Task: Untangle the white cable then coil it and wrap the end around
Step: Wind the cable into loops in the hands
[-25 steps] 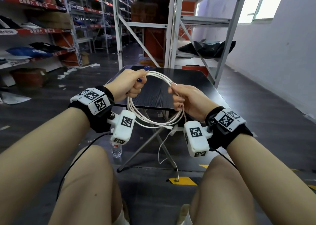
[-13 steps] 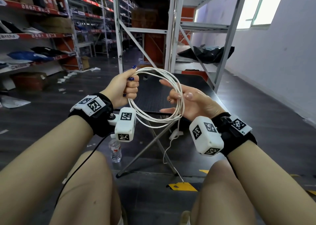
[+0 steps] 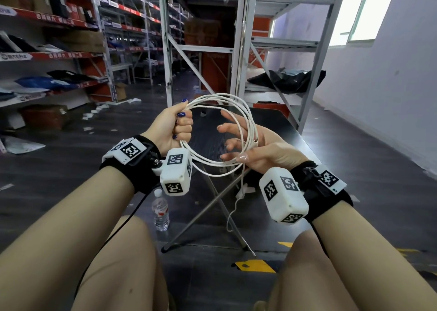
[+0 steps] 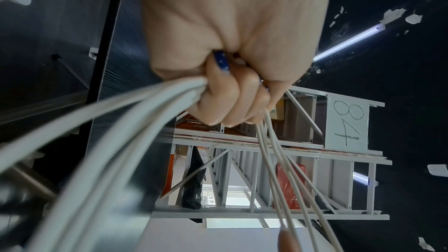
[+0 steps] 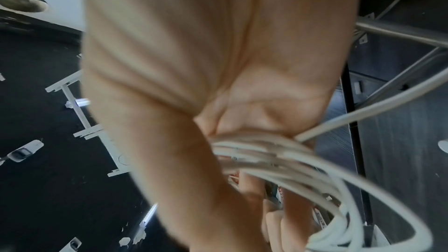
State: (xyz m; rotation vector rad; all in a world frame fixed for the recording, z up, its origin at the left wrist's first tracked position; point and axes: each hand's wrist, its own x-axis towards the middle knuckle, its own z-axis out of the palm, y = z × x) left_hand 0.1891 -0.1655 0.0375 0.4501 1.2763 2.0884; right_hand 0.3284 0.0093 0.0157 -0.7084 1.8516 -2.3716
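The white cable is gathered into a round coil of several loops, held up in the air between the two hands above the near edge of the dark bench. The coil stands roughly upright with its flat face turned toward the person. One loose end drops from the coil at about 6 o'clock and hangs down toward the floor. The left hand grips the loops at about 10 o'clock on the coil, its fingers curled tight in a fist round the bunched strands, which leave the fist on both sides in the left wrist view. The right hand sits at about 3 o'clock, palm turned inward, its fingers spread wide and fairly straight; the loops run across the palm, and they lie in its crease in the right wrist view. Behind the hands stand grey metal shelves; in the left wrist view one panel bears a handwritten "84". Red shelf labels at about 10 o'clock carry writing too small to read. A water bottle stands on the floor under the left wrist.
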